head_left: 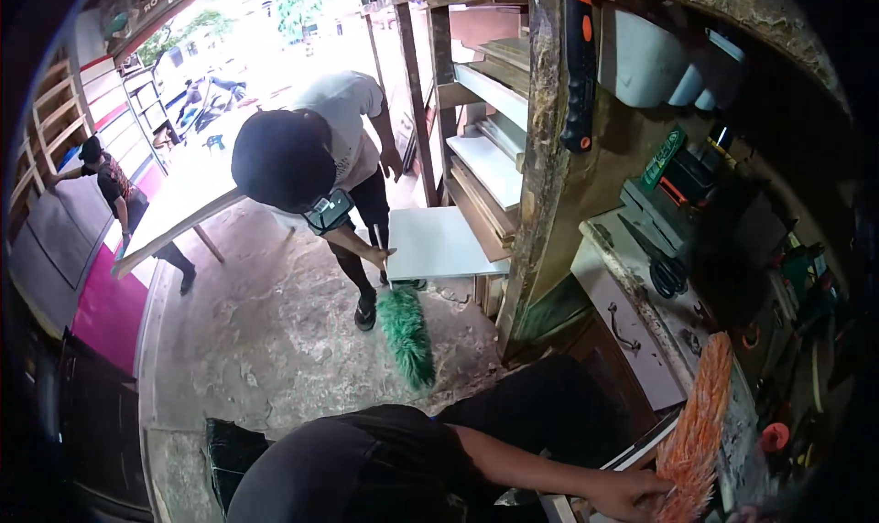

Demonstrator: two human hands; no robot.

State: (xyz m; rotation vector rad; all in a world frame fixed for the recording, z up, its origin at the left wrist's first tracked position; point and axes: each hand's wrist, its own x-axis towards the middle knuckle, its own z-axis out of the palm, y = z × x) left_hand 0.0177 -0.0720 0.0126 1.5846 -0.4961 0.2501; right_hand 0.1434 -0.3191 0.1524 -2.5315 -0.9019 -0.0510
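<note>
My left arm, in a dark short sleeve, reaches across the bottom toward the right. My left hand (632, 494) is closed at the lower edge of an orange fluffy duster (699, 427), its fingers partly hidden by the fibres. The duster stands tilted beside the cluttered workbench (641, 285). My right hand does not show. In front of me a co-worker in a white shirt (343, 111) bends over, with one hand (377, 256) on the handle of a green fluffy duster (406, 340). That duster hangs low beside a white board (439, 241).
A rough wooden post (540, 157) and shelves stacked with boards rise on the right. An orange-and-black handled tool (578, 75) hangs there. Scissors (661, 265) lie on the bench. A white table (183, 214) stands at left, with another person (114, 189) beyond it.
</note>
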